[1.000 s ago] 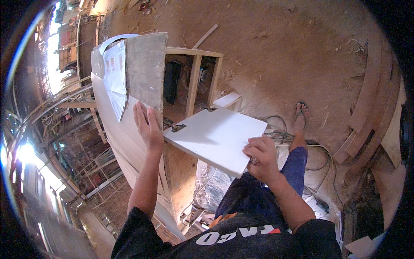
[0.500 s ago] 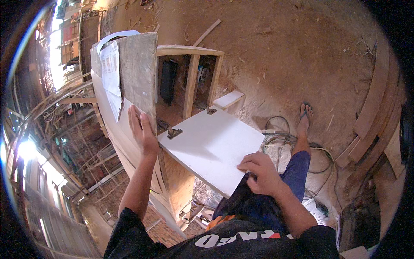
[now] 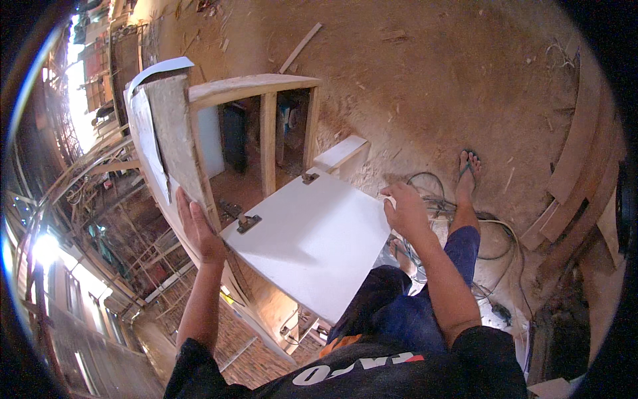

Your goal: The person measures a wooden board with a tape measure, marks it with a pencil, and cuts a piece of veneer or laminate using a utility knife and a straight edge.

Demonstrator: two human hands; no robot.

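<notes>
My left hand (image 3: pixel 199 228) lies flat, fingers stretched out, against the upright board (image 3: pixel 176 120) on the side of a wooden cabinet (image 3: pixel 267 146). A white door panel (image 3: pixel 312 243) swings out from the cabinet on two metal hinges, a nearer hinge (image 3: pixel 248 223) and a farther hinge (image 3: pixel 310 178). Just beside the panel's right corner is my right hand (image 3: pixel 409 211), its thumb and forefinger apart and nothing seen between them. Whether its fingertips touch the panel edge I cannot tell. A paper sheet (image 3: pixel 147 139) hangs on the cabinet's outer side.
A small white-topped piece (image 3: pixel 340 152) juts out beyond the panel. Cables (image 3: pixel 495 229) coil on the dirt floor around my foot (image 3: pixel 468 169). Long boards (image 3: pixel 578 179) lie at the right, and a thin wood strip (image 3: pixel 301 48) lies at the far side.
My right hand has moved away from me along the panel's edge to its right corner. The cabinet and panel appear shifted left in view. My left hand stays on the board.
</notes>
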